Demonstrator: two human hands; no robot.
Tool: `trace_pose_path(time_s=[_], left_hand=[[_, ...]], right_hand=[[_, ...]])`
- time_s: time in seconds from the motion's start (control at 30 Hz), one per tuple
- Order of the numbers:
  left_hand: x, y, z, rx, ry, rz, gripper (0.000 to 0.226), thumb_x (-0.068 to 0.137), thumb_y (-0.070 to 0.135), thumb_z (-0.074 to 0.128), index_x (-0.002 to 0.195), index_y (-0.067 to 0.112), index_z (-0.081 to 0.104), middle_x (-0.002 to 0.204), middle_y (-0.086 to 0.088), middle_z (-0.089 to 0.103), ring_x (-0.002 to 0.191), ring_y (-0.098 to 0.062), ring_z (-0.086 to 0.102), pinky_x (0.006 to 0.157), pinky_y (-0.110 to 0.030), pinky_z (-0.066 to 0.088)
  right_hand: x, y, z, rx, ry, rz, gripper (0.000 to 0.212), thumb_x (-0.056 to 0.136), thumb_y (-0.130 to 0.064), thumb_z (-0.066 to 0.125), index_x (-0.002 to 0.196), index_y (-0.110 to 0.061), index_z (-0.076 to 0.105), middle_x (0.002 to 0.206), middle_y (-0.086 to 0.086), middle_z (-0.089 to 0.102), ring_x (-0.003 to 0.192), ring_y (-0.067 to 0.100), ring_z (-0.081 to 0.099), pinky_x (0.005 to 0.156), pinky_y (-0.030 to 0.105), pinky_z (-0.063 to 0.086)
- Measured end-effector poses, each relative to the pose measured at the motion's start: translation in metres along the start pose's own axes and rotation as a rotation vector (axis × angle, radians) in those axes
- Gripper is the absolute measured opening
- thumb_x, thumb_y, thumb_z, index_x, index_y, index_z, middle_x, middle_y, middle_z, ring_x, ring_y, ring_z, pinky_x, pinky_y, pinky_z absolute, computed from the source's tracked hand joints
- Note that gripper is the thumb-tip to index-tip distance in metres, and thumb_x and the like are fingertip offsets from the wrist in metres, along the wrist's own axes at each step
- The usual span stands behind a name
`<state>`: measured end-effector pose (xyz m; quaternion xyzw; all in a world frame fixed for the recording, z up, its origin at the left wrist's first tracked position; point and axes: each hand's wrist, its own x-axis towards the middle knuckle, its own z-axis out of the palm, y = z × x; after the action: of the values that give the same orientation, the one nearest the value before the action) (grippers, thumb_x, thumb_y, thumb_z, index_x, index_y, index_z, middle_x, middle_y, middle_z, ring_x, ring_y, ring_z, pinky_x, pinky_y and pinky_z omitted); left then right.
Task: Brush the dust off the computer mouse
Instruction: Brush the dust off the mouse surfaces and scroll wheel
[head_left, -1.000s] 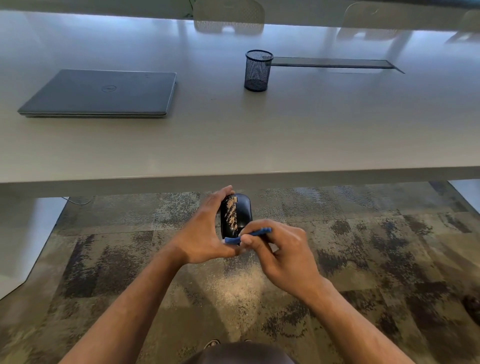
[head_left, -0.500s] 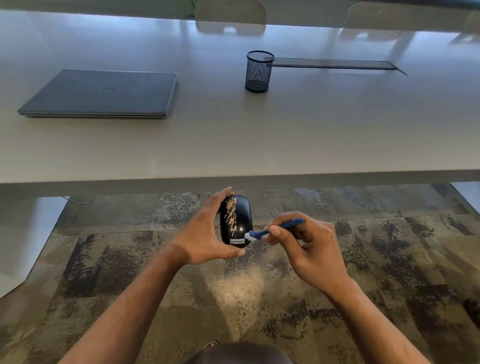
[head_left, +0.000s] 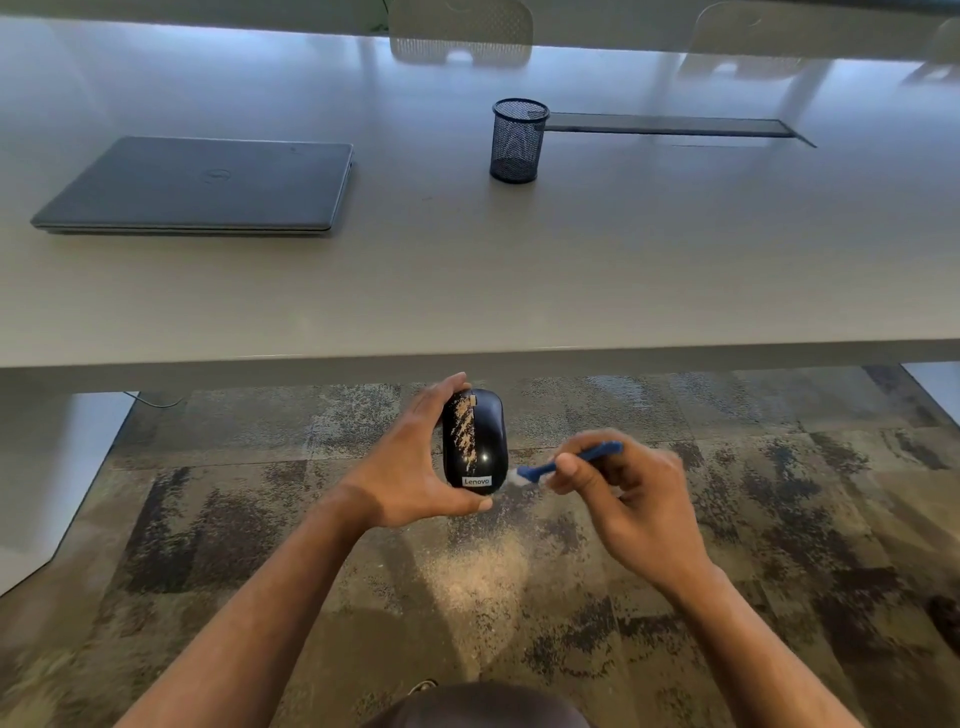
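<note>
A black computer mouse (head_left: 480, 441) with a streak of tan dust down its left side is held in the air below the table's front edge. My left hand (head_left: 410, 462) grips it from the left, fingers at its far end and thumb under its near end. My right hand (head_left: 623, 493) pinches a small blue brush (head_left: 566, 464) by its handle. The white bristles point left and sit just off the mouse's lower right edge.
A closed grey laptop (head_left: 202, 182) lies at the left on the pale table (head_left: 519, 270), and a black mesh pen cup (head_left: 518, 140) stands mid-table beside a dark cable slot (head_left: 670, 126). Fallen tan dust (head_left: 478, 566) lies on the patterned carpet under the hands.
My right hand has drawn the brush rightwards, from across the mouse's near end to just off its right edge. The mouse's label is now uncovered. My left hand has hardly moved.
</note>
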<state>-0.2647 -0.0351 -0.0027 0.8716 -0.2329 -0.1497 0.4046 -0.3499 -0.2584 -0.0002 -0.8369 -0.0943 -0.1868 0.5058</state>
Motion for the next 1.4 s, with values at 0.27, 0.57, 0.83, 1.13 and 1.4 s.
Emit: trace_pose_path(time_s=[0.27,0.57,0.83,1.13,1.4], left_hand=[[-0.001,0.002,0.001,-0.001,-0.007,0.019,0.123,0.057,0.040,0.090,0.151,0.031,0.012,0.145,0.012,0.030,0.131,-0.004,0.030,0.112,-0.028,0.024],[-0.008,0.008,-0.002,0.008,-0.004,0.034,0.123,0.056,0.040,0.090,0.149,0.034,0.012,0.146,0.013,0.029,0.131,-0.004,0.030,0.109,-0.026,0.022],[-0.015,0.014,0.004,-0.010,-0.057,0.022,0.122,0.057,0.039,0.090,0.149,0.037,0.011,0.136,0.023,0.026,0.132,-0.006,0.030,0.112,-0.033,0.025],[-0.019,0.013,0.004,-0.015,-0.064,0.008,0.122,0.056,0.038,0.091,0.150,0.035,0.011,0.134,0.022,0.026,0.131,-0.007,0.031,0.113,-0.035,0.026],[-0.020,0.013,0.006,-0.006,-0.071,0.005,0.123,0.056,0.041,0.090,0.150,0.035,0.011,0.144,0.015,0.028,0.133,-0.009,0.032,0.115,-0.037,0.027]], right_hand=[[0.017,-0.003,0.007,0.355,-0.066,0.176,0.011,0.092,-0.023,0.067,0.091,-0.012,0.069,0.074,0.013,0.074,0.066,0.029,0.073,0.067,0.043,0.062],[0.045,0.009,0.007,0.335,0.024,0.225,0.007,0.096,-0.005,0.059,0.091,-0.005,0.062,0.071,0.012,0.072,0.062,0.028,0.071,0.063,0.034,0.061],[0.072,0.028,0.011,0.332,0.092,0.301,0.012,0.099,-0.007,0.058,0.097,0.004,0.061,0.076,0.020,0.072,0.065,0.028,0.071,0.067,0.036,0.061],[0.071,0.023,0.007,0.419,0.087,0.298,0.008,0.100,-0.007,0.055,0.094,-0.006,0.061,0.076,0.014,0.072,0.066,0.026,0.071,0.068,0.035,0.061],[0.069,0.008,0.001,0.427,-0.207,0.313,0.010,0.099,-0.004,0.054,0.091,0.000,0.058,0.067,0.011,0.069,0.056,0.023,0.066,0.059,0.030,0.058]])
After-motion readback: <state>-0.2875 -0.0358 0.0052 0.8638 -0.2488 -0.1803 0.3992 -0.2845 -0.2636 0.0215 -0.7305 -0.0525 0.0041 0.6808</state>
